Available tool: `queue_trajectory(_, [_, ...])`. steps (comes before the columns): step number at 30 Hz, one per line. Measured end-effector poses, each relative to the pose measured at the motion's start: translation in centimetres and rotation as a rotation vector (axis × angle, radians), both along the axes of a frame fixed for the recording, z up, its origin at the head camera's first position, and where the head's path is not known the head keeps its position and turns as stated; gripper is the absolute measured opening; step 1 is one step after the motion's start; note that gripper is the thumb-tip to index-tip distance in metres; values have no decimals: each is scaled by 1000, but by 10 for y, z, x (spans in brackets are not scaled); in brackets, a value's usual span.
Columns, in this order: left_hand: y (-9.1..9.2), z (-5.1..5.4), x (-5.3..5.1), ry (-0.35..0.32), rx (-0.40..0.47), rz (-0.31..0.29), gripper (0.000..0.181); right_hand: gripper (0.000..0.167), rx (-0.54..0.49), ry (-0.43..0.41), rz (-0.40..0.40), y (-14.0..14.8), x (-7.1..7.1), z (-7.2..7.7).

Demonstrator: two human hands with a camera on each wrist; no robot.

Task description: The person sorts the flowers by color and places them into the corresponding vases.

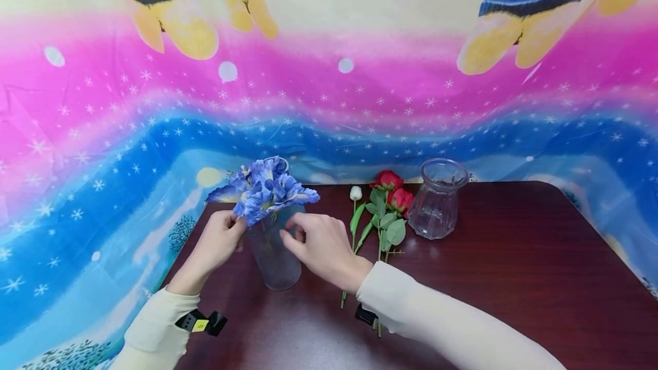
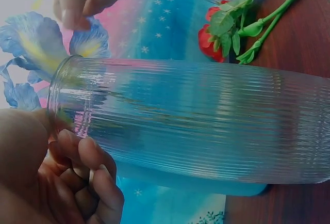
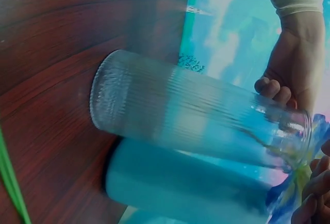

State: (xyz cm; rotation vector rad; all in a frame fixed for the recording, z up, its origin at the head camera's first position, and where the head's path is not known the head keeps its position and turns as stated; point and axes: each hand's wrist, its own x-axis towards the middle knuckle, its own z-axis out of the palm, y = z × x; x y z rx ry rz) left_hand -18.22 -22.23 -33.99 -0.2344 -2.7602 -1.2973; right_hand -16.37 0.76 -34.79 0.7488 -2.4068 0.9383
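Blue irises stand in a tall ribbed clear glass vase, their petals spreading above its rim. At the vase's left rim, my left hand pinches the edge of a low blue petal; its other fingers are curled beside the glass. On the opposite side, my right hand hovers close to the blooms with loosely bent fingers and a gap between thumb and forefinger. Nothing shows in its grasp. Thin stems are visible through the glass in the right wrist view.
Right of the vase lie red roses and a white tulip on the dark wooden table. A flared clear glass vase stands beside the roses. A teal cylinder stands behind the ribbed vase. A printed cloth hangs behind.
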Motion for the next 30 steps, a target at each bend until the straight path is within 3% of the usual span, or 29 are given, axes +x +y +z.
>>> queue_trajectory(8, [-5,-4,-3,-82,97,-27,37,8,-12,-3,-45,27,-2,-11])
queue_trajectory(15, [-4,1,-3,-141,149,-8,36,9,-24,-74,-98,52,-7,-22])
queue_trajectory(19, [-4,2,-4,-162,134,-18,37,10,-39,-115,-105,62,-8,-26])
queue_trajectory(30, [-8,3,-5,-190,111,-38,39,13,-49,-132,-135,77,-10,-37])
